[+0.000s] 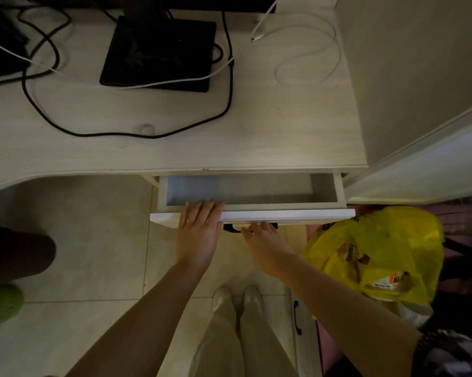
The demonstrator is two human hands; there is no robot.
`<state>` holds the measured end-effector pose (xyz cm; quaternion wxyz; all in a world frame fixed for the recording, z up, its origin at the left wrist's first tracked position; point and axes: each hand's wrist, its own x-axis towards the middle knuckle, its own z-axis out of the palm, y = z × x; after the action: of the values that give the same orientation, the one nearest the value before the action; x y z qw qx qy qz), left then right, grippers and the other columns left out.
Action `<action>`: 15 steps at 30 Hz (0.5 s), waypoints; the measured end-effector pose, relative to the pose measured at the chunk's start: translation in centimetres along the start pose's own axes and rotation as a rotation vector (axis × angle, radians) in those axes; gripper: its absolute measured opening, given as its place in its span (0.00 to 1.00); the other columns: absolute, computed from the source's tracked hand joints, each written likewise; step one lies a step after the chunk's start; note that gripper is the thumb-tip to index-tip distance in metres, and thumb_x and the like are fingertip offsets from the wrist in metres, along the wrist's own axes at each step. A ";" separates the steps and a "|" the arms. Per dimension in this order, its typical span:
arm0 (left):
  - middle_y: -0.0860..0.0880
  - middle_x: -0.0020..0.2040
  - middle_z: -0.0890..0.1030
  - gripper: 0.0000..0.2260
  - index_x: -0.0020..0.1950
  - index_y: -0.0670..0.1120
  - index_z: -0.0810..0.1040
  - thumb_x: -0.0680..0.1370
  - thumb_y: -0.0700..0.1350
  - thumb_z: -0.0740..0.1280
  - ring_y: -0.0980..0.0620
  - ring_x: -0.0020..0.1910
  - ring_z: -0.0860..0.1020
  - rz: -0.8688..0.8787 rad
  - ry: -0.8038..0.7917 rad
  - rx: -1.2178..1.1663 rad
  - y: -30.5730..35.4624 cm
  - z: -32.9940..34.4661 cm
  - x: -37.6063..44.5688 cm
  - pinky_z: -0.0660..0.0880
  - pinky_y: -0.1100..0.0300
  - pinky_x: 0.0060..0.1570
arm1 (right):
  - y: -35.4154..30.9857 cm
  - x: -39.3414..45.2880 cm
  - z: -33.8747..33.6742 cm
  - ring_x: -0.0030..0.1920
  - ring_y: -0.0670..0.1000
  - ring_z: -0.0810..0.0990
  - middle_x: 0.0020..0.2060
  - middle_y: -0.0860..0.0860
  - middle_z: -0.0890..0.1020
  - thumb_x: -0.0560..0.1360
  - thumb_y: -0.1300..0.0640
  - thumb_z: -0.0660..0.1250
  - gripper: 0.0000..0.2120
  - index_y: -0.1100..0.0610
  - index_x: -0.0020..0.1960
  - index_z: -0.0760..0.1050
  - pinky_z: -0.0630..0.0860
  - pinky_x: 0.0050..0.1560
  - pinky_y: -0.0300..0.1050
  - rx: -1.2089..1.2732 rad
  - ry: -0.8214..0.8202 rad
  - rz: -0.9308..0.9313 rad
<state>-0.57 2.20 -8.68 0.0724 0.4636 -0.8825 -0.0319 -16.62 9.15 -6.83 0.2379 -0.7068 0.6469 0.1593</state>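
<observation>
Nearest to the camera are two bare forearms and, between them, two legs in light trousers that end in white slippers (222, 297) on the tiled floor (93, 240).

The left hand (199, 235) lies flat on the left part of the drawer front (297, 214). Its fingers (205, 210) are straight and close together, they cross the top edge of the front, and the tips reach a little over the inside of the drawer (324, 190). This hand grips nothing.

The right hand (267, 251) is just to the right of it and lower. Its fingers (262, 227) are almost straight and the tips touch the black handle (229, 228) under the front, at its middle. They do not close around it.

The drawer is pulled out from under the near edge of the tabletop (256, 131), on the right side, and its pale inside is visible.

On the far tabletop stand a black monitor base (161, 50), a black cable (120, 134) in a wide loop and a white cable (324, 58).

To the right of the drawer, on the floor, is a yellow plastic bag (409, 235). A package inside it has an orange label with print, but the writing is too small to read.
</observation>
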 end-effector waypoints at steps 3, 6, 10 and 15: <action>0.47 0.60 0.80 0.19 0.64 0.46 0.76 0.74 0.46 0.71 0.44 0.61 0.77 -0.019 0.000 -0.009 0.5 -0.4 -1.4 0.69 0.44 0.66 | -0.6 -1.2 0.5 0.72 0.63 0.63 0.71 0.62 0.65 0.78 0.60 0.60 0.26 0.61 0.74 0.59 0.59 0.74 0.57 0.016 -0.013 -0.012; 0.48 0.59 0.80 0.19 0.64 0.47 0.76 0.73 0.46 0.71 0.45 0.60 0.77 -0.027 -0.002 -0.029 1.1 -0.9 -2.9 0.70 0.45 0.64 | -1.5 -2.6 1.0 0.71 0.62 0.63 0.70 0.61 0.66 0.78 0.61 0.58 0.25 0.61 0.74 0.58 0.60 0.73 0.56 0.048 -0.011 0.004; 0.49 0.58 0.80 0.19 0.63 0.47 0.77 0.73 0.46 0.72 0.45 0.59 0.77 -0.041 -0.031 -0.044 1.6 -1.4 -5.4 0.72 0.46 0.62 | -2.8 -4.5 1.9 0.71 0.61 0.63 0.70 0.60 0.65 0.77 0.61 0.60 0.27 0.61 0.75 0.56 0.67 0.68 0.54 0.075 -0.071 0.021; 0.49 0.57 0.81 0.20 0.62 0.47 0.79 0.71 0.45 0.74 0.46 0.58 0.78 -0.064 -0.065 -0.055 2.4 -2.0 -8.2 0.74 0.47 0.60 | -4.0 -6.6 3.4 0.71 0.61 0.63 0.70 0.60 0.65 0.77 0.61 0.62 0.29 0.60 0.74 0.56 0.67 0.68 0.53 0.112 -0.124 0.024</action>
<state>2.36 10.37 -7.22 0.0551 0.4883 -0.8678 -0.0734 -13.17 16.75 -5.64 0.3149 -0.6733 0.6472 0.1691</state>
